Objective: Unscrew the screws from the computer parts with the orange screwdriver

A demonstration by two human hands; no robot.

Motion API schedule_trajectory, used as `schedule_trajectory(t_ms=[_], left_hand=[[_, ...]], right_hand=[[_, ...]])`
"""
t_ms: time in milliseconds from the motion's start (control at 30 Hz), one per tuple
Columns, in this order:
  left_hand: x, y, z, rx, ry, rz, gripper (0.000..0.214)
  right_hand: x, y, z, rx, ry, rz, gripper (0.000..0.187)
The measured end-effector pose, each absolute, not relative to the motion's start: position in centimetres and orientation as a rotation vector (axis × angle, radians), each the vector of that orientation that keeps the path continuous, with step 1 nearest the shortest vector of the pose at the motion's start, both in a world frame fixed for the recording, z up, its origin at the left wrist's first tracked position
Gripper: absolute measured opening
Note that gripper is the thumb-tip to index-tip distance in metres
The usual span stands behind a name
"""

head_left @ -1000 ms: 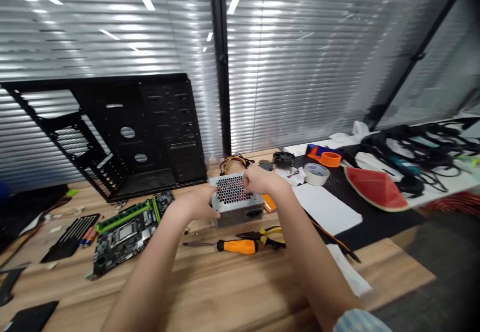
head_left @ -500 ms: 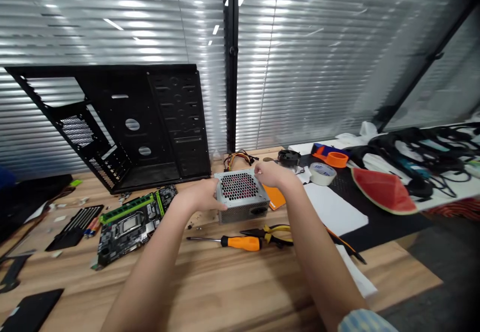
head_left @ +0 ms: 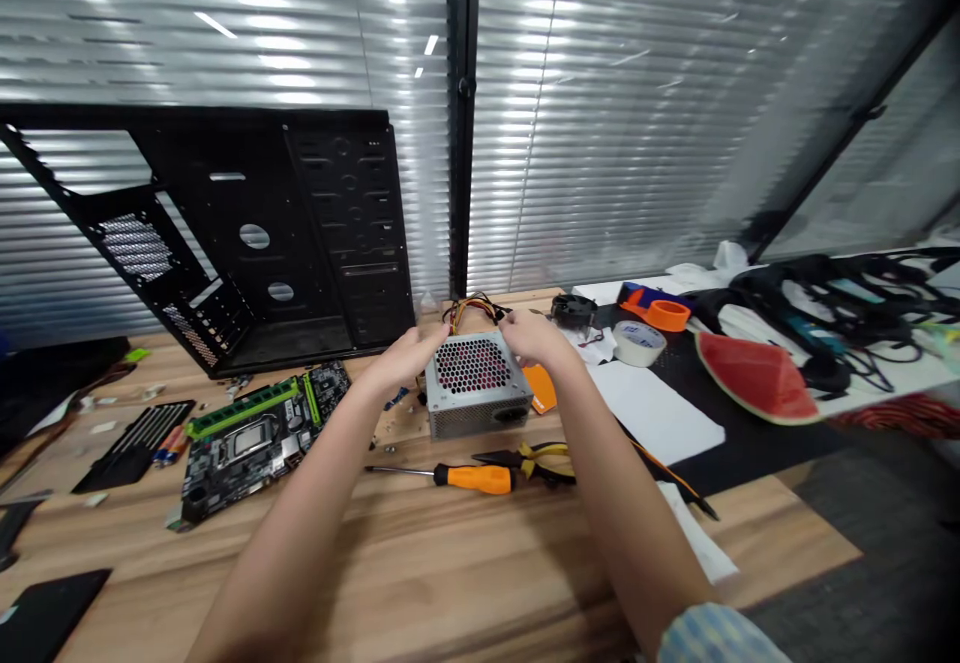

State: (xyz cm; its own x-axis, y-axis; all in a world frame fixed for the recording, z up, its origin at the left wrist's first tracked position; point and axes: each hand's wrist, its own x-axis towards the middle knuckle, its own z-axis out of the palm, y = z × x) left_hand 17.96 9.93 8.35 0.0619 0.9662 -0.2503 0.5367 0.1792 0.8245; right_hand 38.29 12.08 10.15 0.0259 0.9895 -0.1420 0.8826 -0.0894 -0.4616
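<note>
A silver computer power supply sits on the wooden desk, its round fan grille facing up. My left hand is at its rear left corner, fingers together and not gripping it. My right hand lies over the rear top edge, and its fingers hide that edge. A bundle of colored wires comes out behind the unit, just beyond both hands. Below my forearms are an orange-handled screwdriver and yellow-handled pliers.
A green and black motherboard lies left of the power supply, and a black computer case panel stands behind it. To the right are a fan, a roll of tape, a red wedge-shaped object and black cables.
My left hand has moved from the side of the power supply up to its rear corner. My right hand has shifted slightly toward the rear edge. The whole view has tilted a little.
</note>
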Motion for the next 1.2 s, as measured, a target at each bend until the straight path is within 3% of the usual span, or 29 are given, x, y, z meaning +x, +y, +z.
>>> schedule_trajectory(t_ms=[133, 400, 600, 800, 1033, 1200], left_hand=[[18.2, 10.0, 8.3, 1.424, 1.587, 0.633, 0.083], [17.9, 10.5, 7.7, 1.62, 1.653, 0.618, 0.092], [17.5, 9.9, 8.1, 1.81, 1.649, 0.461, 0.109], [18.7, 8.0, 9.4, 1.943, 1.814, 0.301, 0.111], [20.7, 6.9, 8.8, 2.002, 1.967, 0.388, 0.116], [22.8, 5.6, 8.5, 2.063, 2.142, 0.321, 0.122]], right_hand=[[38.1, 12.1, 10.2, -2.028, -1.952, 0.654, 0.037], [38.3, 12.2, 10.1, -1.997, -1.96, 0.724, 0.039], [39.0, 12.7, 9.5, -1.962, -1.952, 0.809, 0.04], [39.4, 13.4, 8.8, -1.923, -1.853, 0.951, 0.036], [39.8, 13.0, 9.1, -1.895, -1.772, 1.174, 0.029], [40.6, 13.3, 9.2, -1.963, -1.722, 1.146, 0.03]])
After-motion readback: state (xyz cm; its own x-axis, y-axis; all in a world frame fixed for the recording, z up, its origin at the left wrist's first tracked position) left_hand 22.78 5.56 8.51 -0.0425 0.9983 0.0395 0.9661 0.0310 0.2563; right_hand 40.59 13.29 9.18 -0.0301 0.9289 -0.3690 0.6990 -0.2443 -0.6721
